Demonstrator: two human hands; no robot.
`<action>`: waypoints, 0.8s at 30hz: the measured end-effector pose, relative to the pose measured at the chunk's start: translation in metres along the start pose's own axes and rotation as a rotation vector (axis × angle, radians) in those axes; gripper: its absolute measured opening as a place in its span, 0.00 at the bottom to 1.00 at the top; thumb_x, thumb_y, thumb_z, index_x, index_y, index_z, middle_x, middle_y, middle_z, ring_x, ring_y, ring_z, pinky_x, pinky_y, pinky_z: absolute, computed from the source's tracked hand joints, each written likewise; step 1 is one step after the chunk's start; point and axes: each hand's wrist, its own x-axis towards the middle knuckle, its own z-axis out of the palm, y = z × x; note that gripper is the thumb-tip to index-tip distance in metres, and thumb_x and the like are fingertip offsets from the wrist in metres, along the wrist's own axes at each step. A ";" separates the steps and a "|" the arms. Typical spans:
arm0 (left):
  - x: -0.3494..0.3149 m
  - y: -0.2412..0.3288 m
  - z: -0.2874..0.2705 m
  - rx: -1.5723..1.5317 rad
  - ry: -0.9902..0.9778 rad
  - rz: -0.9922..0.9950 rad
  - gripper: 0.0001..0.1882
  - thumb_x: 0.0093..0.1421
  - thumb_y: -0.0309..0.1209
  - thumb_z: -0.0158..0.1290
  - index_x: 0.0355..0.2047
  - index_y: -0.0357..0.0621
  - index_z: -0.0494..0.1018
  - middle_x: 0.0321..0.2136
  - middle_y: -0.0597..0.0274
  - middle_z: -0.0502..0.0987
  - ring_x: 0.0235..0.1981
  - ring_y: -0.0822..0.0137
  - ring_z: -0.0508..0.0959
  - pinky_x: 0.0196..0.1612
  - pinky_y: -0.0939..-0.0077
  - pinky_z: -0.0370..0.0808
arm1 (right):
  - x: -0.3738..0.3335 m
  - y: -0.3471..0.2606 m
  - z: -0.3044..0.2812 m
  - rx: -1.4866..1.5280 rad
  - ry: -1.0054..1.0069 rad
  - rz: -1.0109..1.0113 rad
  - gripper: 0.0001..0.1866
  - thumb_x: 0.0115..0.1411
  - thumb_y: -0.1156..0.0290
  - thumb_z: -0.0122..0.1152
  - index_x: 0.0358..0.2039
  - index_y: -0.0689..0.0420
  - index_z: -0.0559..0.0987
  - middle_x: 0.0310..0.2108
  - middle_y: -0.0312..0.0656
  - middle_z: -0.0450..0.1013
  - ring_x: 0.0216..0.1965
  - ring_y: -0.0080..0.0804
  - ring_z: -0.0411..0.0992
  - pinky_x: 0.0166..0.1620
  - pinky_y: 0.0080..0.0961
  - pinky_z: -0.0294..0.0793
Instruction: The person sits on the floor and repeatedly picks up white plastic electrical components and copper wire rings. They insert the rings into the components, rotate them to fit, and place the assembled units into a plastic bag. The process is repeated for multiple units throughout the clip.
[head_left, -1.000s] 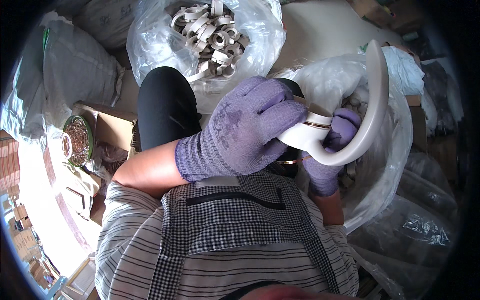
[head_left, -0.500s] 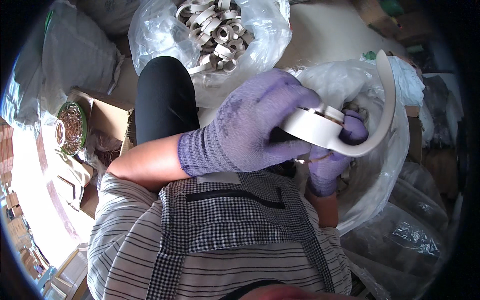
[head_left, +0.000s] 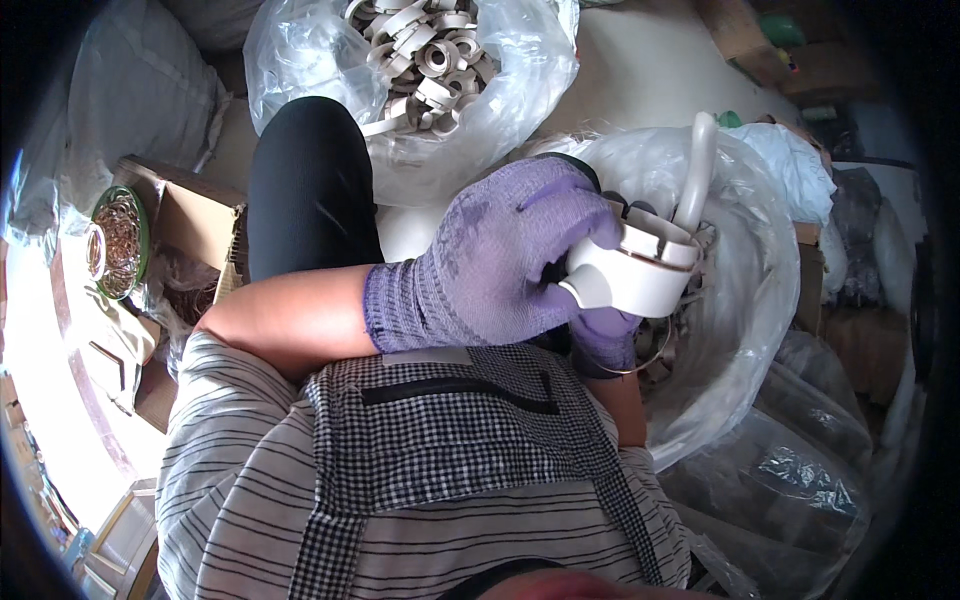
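Observation:
My left hand (head_left: 520,255), in a purple knit glove, is closed on a white plastic ring-shaped part (head_left: 640,285). This part has a notched rim with a thin brown line around it. A long curved handle (head_left: 697,170) rises behind it and seems to belong to it. My right hand (head_left: 605,335), gloved in purple too, is beneath and behind the part. Its fingers are hidden, so I cannot tell its grip. Beside its cuff hangs a thin brownish loop (head_left: 655,362), of wire or band.
A clear plastic bag (head_left: 300,70) of similar white parts (head_left: 437,60) stands ahead. Another open bag (head_left: 770,280) is at my right. A green-rimmed bowl (head_left: 120,240) of thin brown rings and a cardboard box (head_left: 190,230) are on the left.
The white part has been turned, so its handle now stands behind it instead of curving out to the right. My right hand has moved left and is more hidden beneath the part.

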 end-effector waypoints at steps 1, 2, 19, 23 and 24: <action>-0.002 -0.003 0.001 -0.014 -0.009 -0.060 0.22 0.49 0.37 0.70 0.41 0.42 0.75 0.37 0.58 0.77 0.39 0.60 0.79 0.45 0.70 0.76 | -0.003 -0.001 0.006 0.112 0.037 0.146 0.23 0.66 0.64 0.62 0.59 0.57 0.71 0.52 0.44 0.74 0.50 0.37 0.75 0.51 0.34 0.77; -0.002 -0.009 -0.003 -0.028 -0.012 -0.117 0.22 0.50 0.37 0.70 0.40 0.42 0.75 0.36 0.58 0.78 0.38 0.61 0.79 0.45 0.70 0.76 | -0.004 -0.010 0.005 0.177 0.047 0.320 0.23 0.67 0.63 0.59 0.60 0.57 0.70 0.53 0.45 0.73 0.49 0.36 0.75 0.51 0.34 0.76; 0.054 -0.325 -0.199 0.328 -0.180 -0.678 0.18 0.65 0.29 0.54 0.55 0.37 0.72 0.46 0.49 0.80 0.49 0.61 0.79 0.54 0.65 0.75 | -0.124 0.085 -0.256 -0.334 0.641 0.419 0.18 0.71 0.64 0.55 0.59 0.54 0.73 0.40 0.39 0.77 0.36 0.28 0.74 0.38 0.30 0.76; 0.071 -0.409 -0.242 -0.612 0.293 -0.925 0.18 0.72 0.38 0.46 0.55 0.39 0.70 0.52 0.46 0.76 0.55 0.49 0.76 0.62 0.50 0.73 | -0.153 0.110 -0.295 -0.176 0.823 0.713 0.15 0.69 0.63 0.57 0.52 0.54 0.78 0.38 0.41 0.78 0.35 0.34 0.75 0.39 0.35 0.77; 0.061 -0.427 -0.259 -0.642 0.173 -0.888 0.19 0.71 0.39 0.48 0.55 0.39 0.71 0.51 0.47 0.76 0.53 0.47 0.76 0.61 0.47 0.74 | -0.159 0.133 -0.298 -0.299 0.726 0.739 0.14 0.68 0.63 0.58 0.50 0.54 0.79 0.39 0.43 0.79 0.37 0.38 0.76 0.40 0.36 0.77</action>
